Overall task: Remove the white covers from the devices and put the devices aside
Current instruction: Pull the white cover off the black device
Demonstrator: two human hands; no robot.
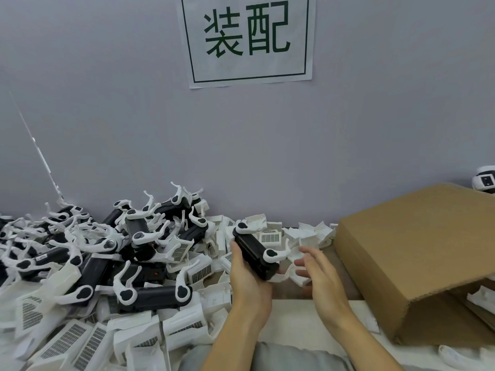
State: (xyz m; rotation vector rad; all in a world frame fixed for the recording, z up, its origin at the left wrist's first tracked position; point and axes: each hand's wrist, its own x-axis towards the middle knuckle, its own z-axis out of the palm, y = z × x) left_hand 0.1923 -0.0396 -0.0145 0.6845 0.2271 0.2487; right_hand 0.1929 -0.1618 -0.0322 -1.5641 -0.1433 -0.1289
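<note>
**Bare device in the left hand, pile waiting on the left**

Grey cloth [267,357] sits nearest the camera at the bottom edge, with both forearms reaching out over it. From there the left hand [247,274] grips a black device [254,254] from below and from the left, fingers curled round its body. The device carries white curved arms at both ends and lies on a slant, its long axis running from far left to near right. No white cover shows on it, so the stripping of this one looks done. The right hand [314,266] hovers just right of the device, fingers loosely spread, holding nothing and not clearly touching it.

Loose white covers [308,234] lie scattered beyond and under the hands, against the wall [107,116]. Left of the hands rises the pile of devices [134,250], black bodies and white arms tangled together, with more ribbed covers heaped in front of it. A cardboard box [417,261] stands on the right, well clear of the device.

Since the pile lies to the left and the left hand already holds the device, that hand is likely the one to set it aside, swinging leftward.
</note>
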